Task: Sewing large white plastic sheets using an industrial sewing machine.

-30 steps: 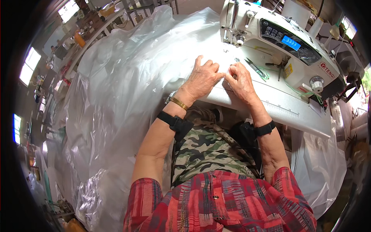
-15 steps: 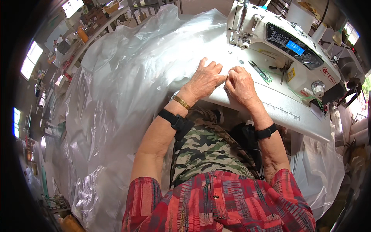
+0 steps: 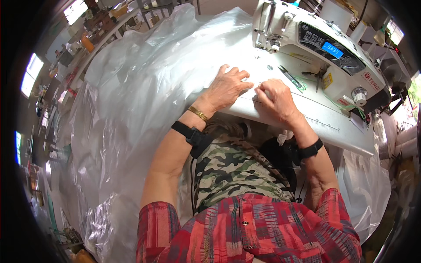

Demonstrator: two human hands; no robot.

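A big translucent plastic sheet (image 3: 131, 96) spreads over the work surface and hangs down on the left. My left hand (image 3: 226, 87) lies on its right part, fingers bent and closed on the sheet near the table's front edge. Just right of it, a small gap away, my right hand (image 3: 277, 98) is closed in a fist-like pinch; what its fingers hold is hidden. The white sewing machine (image 3: 315, 48), with a lit display, stands beyond and to the right of both hands. Its needle area lies in bright glare.
Small thread snips (image 3: 293, 79) with green on the handles lie on the machine bed right of my hands. A ruler scale (image 3: 322, 124) runs along the table's front edge. A whitish scrap (image 3: 285, 136) shows below my right wrist. More plastic (image 3: 364, 188) hangs at the right.
My hands have come apart: the right one has moved slightly right and toward me, the left slightly left. A whitish scrap now shows below the right wrist. The view has shifted a little.
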